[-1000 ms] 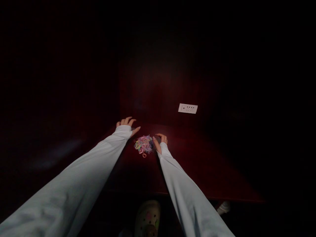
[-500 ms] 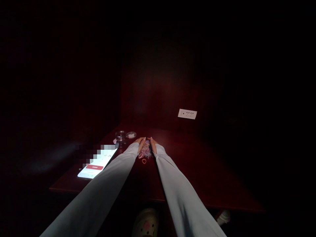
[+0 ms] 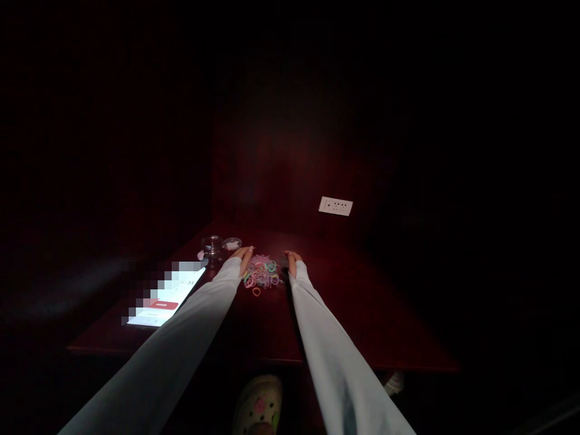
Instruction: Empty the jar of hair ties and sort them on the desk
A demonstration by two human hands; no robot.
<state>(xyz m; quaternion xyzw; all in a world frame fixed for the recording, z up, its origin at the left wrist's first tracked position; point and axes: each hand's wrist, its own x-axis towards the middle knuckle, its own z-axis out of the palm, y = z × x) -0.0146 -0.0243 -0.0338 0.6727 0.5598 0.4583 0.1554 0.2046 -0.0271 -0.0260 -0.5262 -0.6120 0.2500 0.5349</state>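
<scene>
The dark red table (image 3: 362,314) carries a lit phone (image 3: 165,296) on my left. My left hand (image 3: 244,257) and right hand (image 3: 292,263) flank the heap of small coloured elastic bands (image 3: 261,273), each grip open, loosely cupped and holding nothing. A small glass jar (image 3: 211,246) and a round lid (image 3: 232,243) sit just beyond my left hand. To corral the heap well, I judge that my palms should skim the table, so that no band escapes like the pink stray (image 3: 256,292).

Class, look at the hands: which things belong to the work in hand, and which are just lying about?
In hand: pile of small colourful rings, between left hand and right hand, on dark red wooden table.
Lying about: clear glass jar, round lid, lit white phone, white wall socket, pale shoe.
</scene>
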